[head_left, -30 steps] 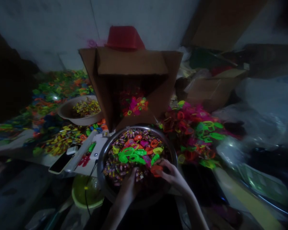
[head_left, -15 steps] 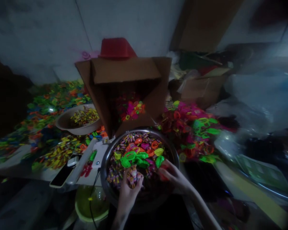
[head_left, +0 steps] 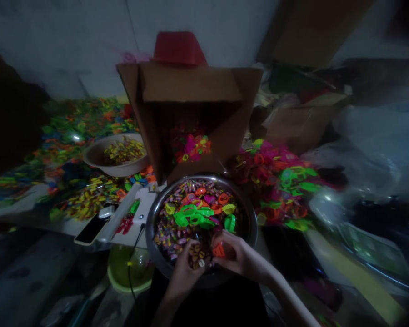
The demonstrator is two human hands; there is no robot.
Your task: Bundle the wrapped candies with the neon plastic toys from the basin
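Observation:
A wide metal bowl (head_left: pixel 150 222) holds many small striped pieces (head_left: pixel 168 234), which look like wrapped candies, with bright plastic pieces (head_left: pixel 194 215) in green, orange, yellow and pink lying on top. Over the bowl's near side, my left hand (head_left: pixel 184 272) is closed around a bunch of small brownish pieces (head_left: pixel 196 255), their ends facing up. Close beside it, my right hand (head_left: pixel 240 255) pinches an orange plastic piece (head_left: pixel 219 250) between thumb and fingers. Dim light and blur hide the exact kind of these pieces.
Behind the bowl, an open cardboard box (head_left: pixel 191 86) lies with colourful pieces inside. A pile of pink and green pieces (head_left: pixel 282 177) is at right. At left are a pale basin (head_left: pixel 114 170), a phone (head_left: pixel 93 228) and a cable (head_left: pixel 131 272). A yellowish bucket (head_left: pixel 122 284) sits lower.
My right hand has moved left and down, bringing the orange piece next to my left hand. The left hand's bunch has tilted and come lower. The camera view has shifted slightly.

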